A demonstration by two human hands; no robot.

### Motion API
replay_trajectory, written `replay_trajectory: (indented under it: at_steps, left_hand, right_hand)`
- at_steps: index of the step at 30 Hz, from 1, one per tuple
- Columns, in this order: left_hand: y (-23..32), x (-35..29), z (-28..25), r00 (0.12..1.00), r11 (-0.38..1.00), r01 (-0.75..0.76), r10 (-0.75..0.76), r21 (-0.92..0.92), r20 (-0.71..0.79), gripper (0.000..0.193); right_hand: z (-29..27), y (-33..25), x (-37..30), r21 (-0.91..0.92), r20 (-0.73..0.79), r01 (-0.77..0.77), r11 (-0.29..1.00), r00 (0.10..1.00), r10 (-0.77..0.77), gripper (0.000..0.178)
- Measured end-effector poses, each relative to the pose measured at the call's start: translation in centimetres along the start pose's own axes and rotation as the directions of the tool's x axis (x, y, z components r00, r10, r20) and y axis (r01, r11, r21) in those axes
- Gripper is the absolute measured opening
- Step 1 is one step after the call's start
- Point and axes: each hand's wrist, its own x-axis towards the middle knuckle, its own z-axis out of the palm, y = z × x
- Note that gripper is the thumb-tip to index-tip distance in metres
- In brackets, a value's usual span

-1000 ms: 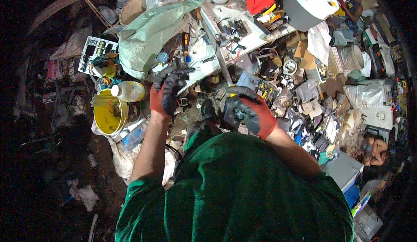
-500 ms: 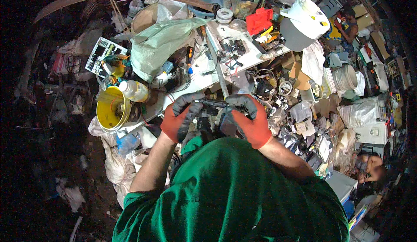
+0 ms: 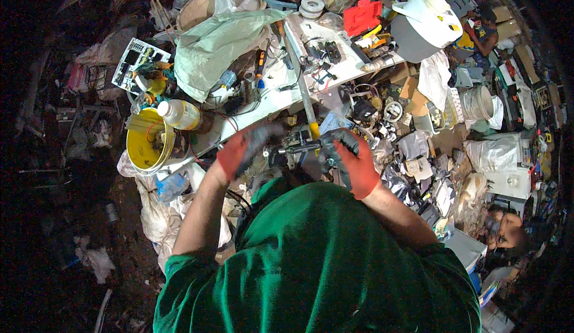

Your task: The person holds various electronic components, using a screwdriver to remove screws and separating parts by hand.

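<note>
My left hand, blurred, has come off the slim black tool that both hands gripped half a second ago; whether it is curled or spread I cannot tell. My right hand stays closed on one end, the rest jutting leftward between them.

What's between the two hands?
A slim black object, jutting from the right hand toward the left hand. Left fingers are blurred, so I can't tell if they touch it. Shows in the head view.
</note>
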Motion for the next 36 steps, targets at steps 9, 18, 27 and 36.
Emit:
replay_trajectory:
  at_steps: [9, 18, 27, 36]
  left_hand:
    - [-17.6, 17.5, -7.7, 0.784, 0.632, 0.456, 0.049, 0.627, -0.619, 0.051]
    - [-9.3, 16.0, -3.8, 0.746, 0.977, 0.087, 0.064, 0.192, -0.663, 0.026]
    - [2.5, 8.0, -0.4, 0.99, 0.277, -0.131, -0.006, -0.952, -0.138, 0.04]
    - [9.8, 2.9, 2.3, 0.98, 0.329, -0.171, -0.037, -0.929, -0.194, 0.041]
  right_hand:
    - [-0.9, 0.6, 0.3, -0.012, 0.234, 0.037, 0.999, 0.972, -0.033, 0.018]
    - [-3.1, 1.4, -1.3, 0.135, 0.32, -0.077, 0.988, 0.947, 0.03, 0.026]
    - [-2.0, -1.5, -1.9, 0.105, 0.531, 0.05, 0.993, 0.841, -0.099, 0.023]
    - [0.5, -2.8, -2.7, -0.081, 0.727, 0.264, 0.961, 0.676, -0.124, 0.036]
